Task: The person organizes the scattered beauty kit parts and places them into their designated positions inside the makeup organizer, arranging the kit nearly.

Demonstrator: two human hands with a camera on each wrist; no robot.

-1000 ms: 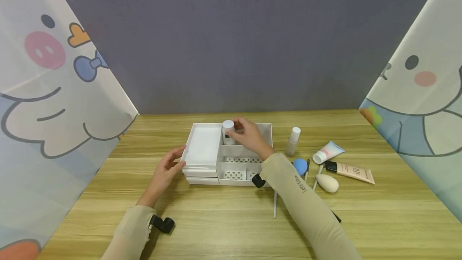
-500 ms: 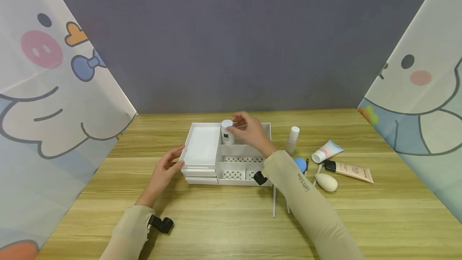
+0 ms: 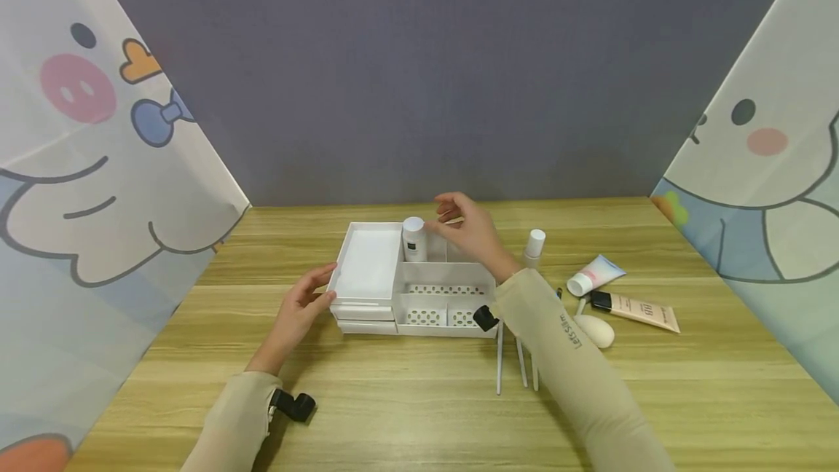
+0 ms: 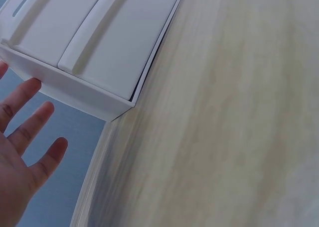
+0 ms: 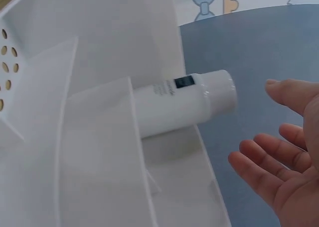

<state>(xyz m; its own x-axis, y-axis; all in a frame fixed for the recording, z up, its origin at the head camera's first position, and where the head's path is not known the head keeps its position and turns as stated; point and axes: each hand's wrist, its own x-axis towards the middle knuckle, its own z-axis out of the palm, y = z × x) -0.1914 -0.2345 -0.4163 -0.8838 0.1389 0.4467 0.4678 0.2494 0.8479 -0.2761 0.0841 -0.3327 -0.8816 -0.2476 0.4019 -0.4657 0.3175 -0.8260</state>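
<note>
Bracing the white, boxy, plastic-looking organiser (image 3: 367, 264) with the relaxed fingers of the left hand (image 3: 301, 309) seems wise; the right hand (image 3: 473, 233), released and just clear of the white cylindrical bottle (image 3: 415, 242) upright in a rear compartment, should avoid brushing it.

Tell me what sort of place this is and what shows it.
Probably a small staged recording booth: a plain blue-grey backdrop and cartoon-printed side panels frame a wood-grain table bearing a white drawer organizer, and black cameras are worn on both wrists.
</note>
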